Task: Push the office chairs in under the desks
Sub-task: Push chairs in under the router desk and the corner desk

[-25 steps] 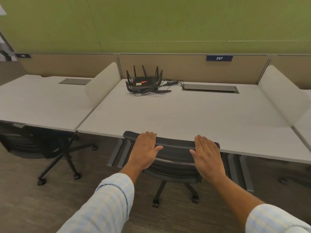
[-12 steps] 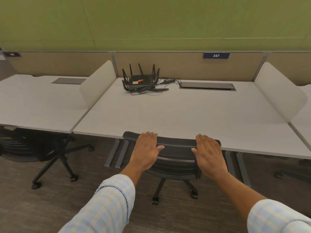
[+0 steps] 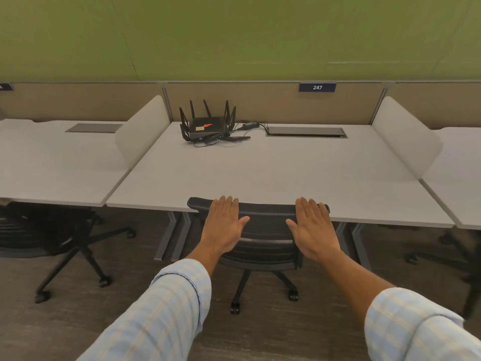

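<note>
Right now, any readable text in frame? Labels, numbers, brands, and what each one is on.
"247": white digits on the small dark blue plate fixed to the tan partition behind the middle desk.
Second dark plate at the far left of the partition: cut off by the frame edge, unreadable.
Pale sticker on top of the black router: too small to read.

Just the one head-worn wide-angle view here, looking forward and down from standing height across the worktop [image 3: 273,173] toward the green wall [image 3: 234,35]. It sits close enough that both forearms run in from the bottom edge, with straight lines bowing at the sides.
</note>
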A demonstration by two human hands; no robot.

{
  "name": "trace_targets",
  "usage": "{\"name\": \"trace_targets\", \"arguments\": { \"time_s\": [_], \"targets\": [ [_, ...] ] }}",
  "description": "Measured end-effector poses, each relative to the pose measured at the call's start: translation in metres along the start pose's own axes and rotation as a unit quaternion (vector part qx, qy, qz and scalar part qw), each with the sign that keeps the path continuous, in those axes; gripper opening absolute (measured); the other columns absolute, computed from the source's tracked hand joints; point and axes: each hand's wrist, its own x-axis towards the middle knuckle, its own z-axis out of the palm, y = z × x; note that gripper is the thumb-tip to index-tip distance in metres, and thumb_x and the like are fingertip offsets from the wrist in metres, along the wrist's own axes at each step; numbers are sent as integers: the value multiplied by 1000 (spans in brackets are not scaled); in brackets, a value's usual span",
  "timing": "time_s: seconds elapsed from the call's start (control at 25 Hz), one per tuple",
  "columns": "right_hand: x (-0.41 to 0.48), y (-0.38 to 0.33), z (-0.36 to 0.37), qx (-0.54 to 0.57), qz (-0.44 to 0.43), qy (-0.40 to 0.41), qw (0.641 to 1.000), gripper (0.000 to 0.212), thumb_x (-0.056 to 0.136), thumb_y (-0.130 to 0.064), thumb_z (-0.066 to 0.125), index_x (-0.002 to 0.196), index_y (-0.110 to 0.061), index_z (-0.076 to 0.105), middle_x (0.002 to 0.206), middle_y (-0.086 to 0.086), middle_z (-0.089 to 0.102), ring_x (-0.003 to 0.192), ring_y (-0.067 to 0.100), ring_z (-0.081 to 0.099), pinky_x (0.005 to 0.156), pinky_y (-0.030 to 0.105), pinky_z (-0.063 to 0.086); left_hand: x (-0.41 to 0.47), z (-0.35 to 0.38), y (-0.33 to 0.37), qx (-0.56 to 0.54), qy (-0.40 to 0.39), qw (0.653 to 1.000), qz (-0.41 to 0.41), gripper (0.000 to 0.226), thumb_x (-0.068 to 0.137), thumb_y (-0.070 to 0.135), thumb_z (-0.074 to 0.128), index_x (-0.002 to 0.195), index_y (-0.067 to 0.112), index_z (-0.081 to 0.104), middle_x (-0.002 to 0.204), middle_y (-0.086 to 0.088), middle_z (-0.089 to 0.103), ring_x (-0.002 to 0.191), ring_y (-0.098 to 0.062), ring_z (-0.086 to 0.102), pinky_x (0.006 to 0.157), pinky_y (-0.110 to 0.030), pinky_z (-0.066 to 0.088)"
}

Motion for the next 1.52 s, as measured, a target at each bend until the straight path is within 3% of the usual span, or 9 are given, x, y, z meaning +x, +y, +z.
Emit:
{"name": "trace_targets", "arguments": {
  "time_s": [0.32, 0.48, 0.84, 1.12, 1.32, 1.52],
  "targets": [
    [-50, -28, -10, 3, 5, -24, 1000, 87, 103, -69, 1, 166, -10, -12, 175, 10, -15, 157, 23, -22, 125, 42, -14, -53, -11, 13, 16, -26, 999, 32, 85, 107, 66, 19, 167, 8, 1, 177, -17, -3, 164, -31, -7, 134, -47, 0],
    [-82, -57, -17, 9, -4, -21, 1000, 84, 105, -67, 6, 166, -11, -13, 175, 11, -17, 157, 23, -23, 125, 43, -13, -103, -17, 7, 34, -42, 997, 57, 86, 107, 66, 19, 167, 7, -1, 177, -15, -4, 164, -29, -9, 134, -48, 0],
    [-155, -158, -21, 24, -67, 7, 997, 84, 108, -66, 13, 167, -10, -9, 175, 13, -15, 160, 28, -16, 128, 45, -9, -240, -33, -35, 60, -15, 998, -9, 90, 105, 69, 12, 167, 5, 4, 177, -18, 1, 164, -31, -5, 134, -49, 2],
    [-170, -254, -18, 45, -124, 3, 991, 85, 108, -67, 14, 167, -9, -6, 175, 14, -12, 160, 28, -15, 127, 44, -10, -317, -50, -105, 79, -15, 994, -80, 91, 105, 70, 15, 166, 3, 8, 176, -19, 6, 164, -32, -1, 134, -49, 4],
    [-167, -350, -6, 49, -171, -2, 984, 85, 108, -67, 13, 167, -9, -7, 174, 14, -13, 160, 27, -17, 127, 44, -11, -364, -54, -185, 78, -4, 989, -122, 95, 101, 72, 2, 166, 4, 6, 176, -19, 5, 164, -32, -2, 134, -50, 6],
    [-150, -465, 5, 75, -176, -6, 982, 87, 106, -69, 9, 167, -9, -6, 174, 13, -14, 159, 27, -17, 127, 44, -11, -407, -62, -293, 77, -8, 986, -150, 91, 105, 69, 17, 166, 4, 7, 176, -19, 5, 164, -32, -2, 134, -48, 0]
  ]
}}
